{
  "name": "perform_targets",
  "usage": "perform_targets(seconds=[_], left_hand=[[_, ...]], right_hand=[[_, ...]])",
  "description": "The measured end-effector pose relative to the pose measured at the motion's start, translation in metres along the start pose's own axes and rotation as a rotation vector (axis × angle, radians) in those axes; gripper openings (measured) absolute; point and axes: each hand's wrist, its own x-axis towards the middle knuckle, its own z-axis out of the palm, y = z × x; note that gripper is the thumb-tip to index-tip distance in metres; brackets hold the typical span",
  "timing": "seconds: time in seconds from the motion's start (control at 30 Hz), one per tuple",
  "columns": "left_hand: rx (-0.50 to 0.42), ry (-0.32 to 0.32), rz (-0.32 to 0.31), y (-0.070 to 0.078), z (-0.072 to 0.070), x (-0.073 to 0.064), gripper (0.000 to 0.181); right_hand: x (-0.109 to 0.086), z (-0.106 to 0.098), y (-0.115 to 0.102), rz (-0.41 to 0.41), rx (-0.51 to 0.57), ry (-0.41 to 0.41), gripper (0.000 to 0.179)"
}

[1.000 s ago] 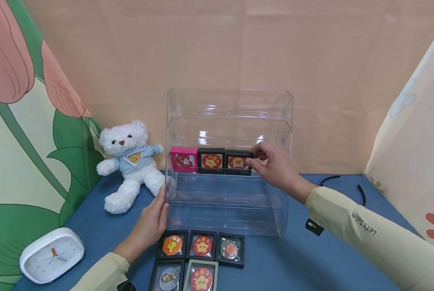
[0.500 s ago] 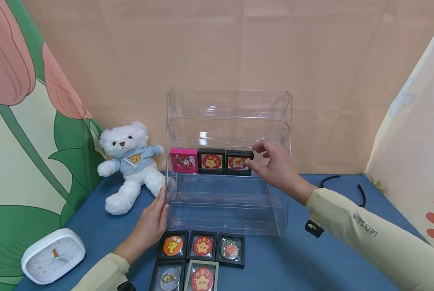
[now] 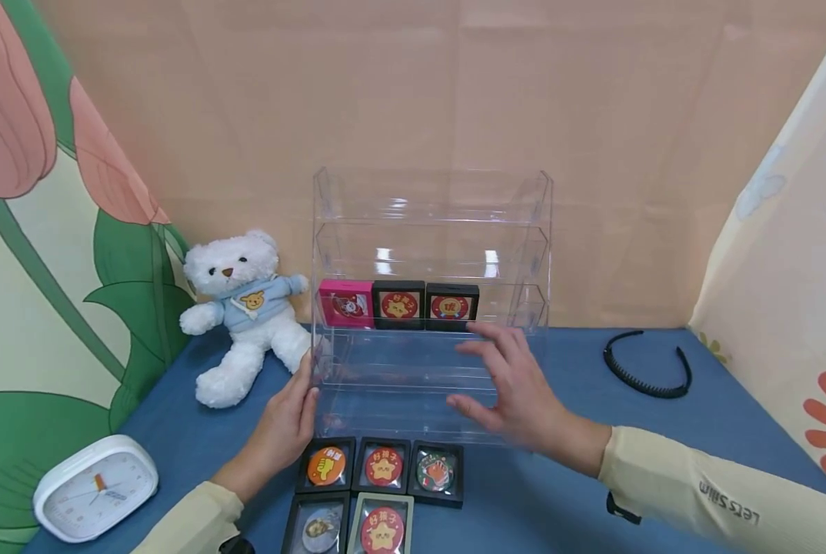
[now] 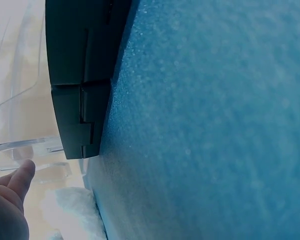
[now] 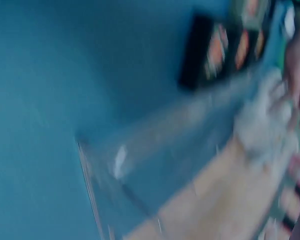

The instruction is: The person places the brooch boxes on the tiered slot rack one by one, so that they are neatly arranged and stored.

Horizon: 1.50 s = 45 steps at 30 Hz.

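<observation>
right fingers (image 3: 501,338) empty before the clear rack (image 3: 399,362); left fingers (image 3: 300,382) straight against its side.

Clear rack (image 3: 399,375): upright | pink box (image 3: 346,304), 2 black boxes (image 3: 398,305): abreast on 1 tier | 5 framed badges (image 3: 384,466): flat in front

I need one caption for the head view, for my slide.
A left hand touches a clear rack bearing three framed badges while the right hand hovers in front.

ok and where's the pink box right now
In the head view, the pink box stands at the left end of the row on the clear rack, beside a black box.
</observation>
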Motion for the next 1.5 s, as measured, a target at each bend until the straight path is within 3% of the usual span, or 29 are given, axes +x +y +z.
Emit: perform_targets(seconds=[0.1,0.23,0.43,0.57,1.0,1.3,1.5], left_hand=[[0.009,0.008,0.000,-0.001,0.000,0.000,0.069],[0.015,0.014,0.000,-0.001,-0.001,-0.002,0.070],[0.035,0.038,0.016,-0.002,-0.001,-0.003,0.070],[0.030,0.037,0.017,-0.002,-0.001,-0.003,0.069],[0.009,0.000,-0.009,0.000,0.000,-0.003,0.067],[0.012,-0.010,-0.016,0.003,-0.001,-0.001,0.068],[0.011,-0.005,-0.004,0.003,0.000,0.000,0.066]], right_hand=[[-0.019,0.008,-0.014,-0.036,0.070,-0.069,0.054],[-0.042,0.017,-0.025,0.001,0.154,-0.189,0.057],[-0.063,0.026,-0.030,0.174,0.322,-0.470,0.045],[-0.067,0.029,-0.030,0.273,0.340,-0.575,0.045],[-0.070,0.047,-0.026,0.407,0.275,-0.615,0.051],[-0.069,0.045,-0.019,0.470,0.414,-0.643,0.058],[-0.071,0.041,-0.017,0.497,0.450,-0.644,0.063]])
